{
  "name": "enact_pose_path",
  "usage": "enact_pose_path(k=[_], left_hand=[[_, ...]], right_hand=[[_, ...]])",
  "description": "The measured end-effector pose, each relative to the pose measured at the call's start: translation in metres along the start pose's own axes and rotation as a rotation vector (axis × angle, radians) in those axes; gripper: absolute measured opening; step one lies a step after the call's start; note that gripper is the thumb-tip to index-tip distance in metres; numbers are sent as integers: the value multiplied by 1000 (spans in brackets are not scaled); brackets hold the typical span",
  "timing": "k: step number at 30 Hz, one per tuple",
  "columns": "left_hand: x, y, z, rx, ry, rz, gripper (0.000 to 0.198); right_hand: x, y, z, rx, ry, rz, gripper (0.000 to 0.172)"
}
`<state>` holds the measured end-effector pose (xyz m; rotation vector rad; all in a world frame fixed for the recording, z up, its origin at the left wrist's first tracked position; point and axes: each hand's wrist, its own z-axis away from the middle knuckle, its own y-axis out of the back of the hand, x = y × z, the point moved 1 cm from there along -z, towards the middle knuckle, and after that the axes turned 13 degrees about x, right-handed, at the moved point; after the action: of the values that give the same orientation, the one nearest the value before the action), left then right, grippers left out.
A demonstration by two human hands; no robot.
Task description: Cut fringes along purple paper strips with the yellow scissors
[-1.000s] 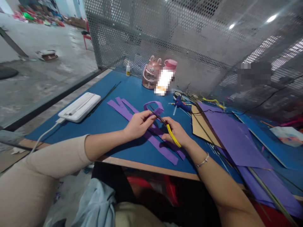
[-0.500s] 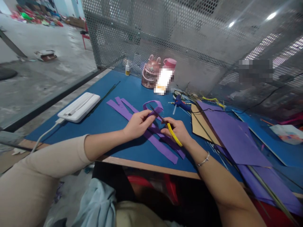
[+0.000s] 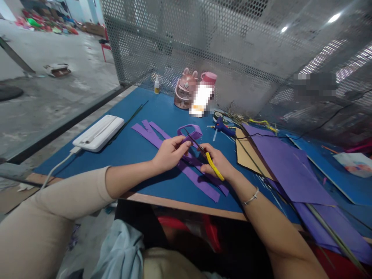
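Note:
Between finger and thumb, my left hand [image 3: 172, 152] pinches a curled purple strip [image 3: 196, 133] that loops above the table. My right hand [image 3: 219, 162] is closed round the yellow handles of a pair of scissors [image 3: 213, 166]. The dark blades point up and left, against the strip close to my left fingertips; how far they are apart is too small to tell. Under both hands lie several more flat purple strips [image 3: 199, 182], crossing one another on the blue tabletop [image 3: 136, 170].
A white power bank [image 3: 99, 133] with a cable lies left, beside thin green stems [image 3: 132, 116]. Behind stand a small glue bottle [image 3: 157, 85], a pink bottle [image 3: 184, 91] and a bright phone [image 3: 201, 100]. To the right are a blue glue gun [image 3: 223, 127] and purple sheets [image 3: 287, 166].
Both hands stay nearly in place. The purple loop has turned slightly and looks a little wider, with the scissors still at it. The whole view has shifted slightly.

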<state>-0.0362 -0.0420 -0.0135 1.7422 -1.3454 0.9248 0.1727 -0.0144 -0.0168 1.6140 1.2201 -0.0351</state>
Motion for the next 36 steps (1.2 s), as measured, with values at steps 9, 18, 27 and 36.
enact_pose_path(k=[9,18,27,36], left_hand=[[2,0,1,-19,-65,-7,31],[2,0,2,-55,-97,-9,27],[4,0,1,-40,-79,-36,29],[3,1,0,4,-37,4,30]], right_hand=[[-6,-1,-1,0,44,-13,80],[-13,-1,-4,25,8,-52,78],[-4,-1,-1,63,-50,-97,66],[-7,-1,-2,-61,51,-87,85]])
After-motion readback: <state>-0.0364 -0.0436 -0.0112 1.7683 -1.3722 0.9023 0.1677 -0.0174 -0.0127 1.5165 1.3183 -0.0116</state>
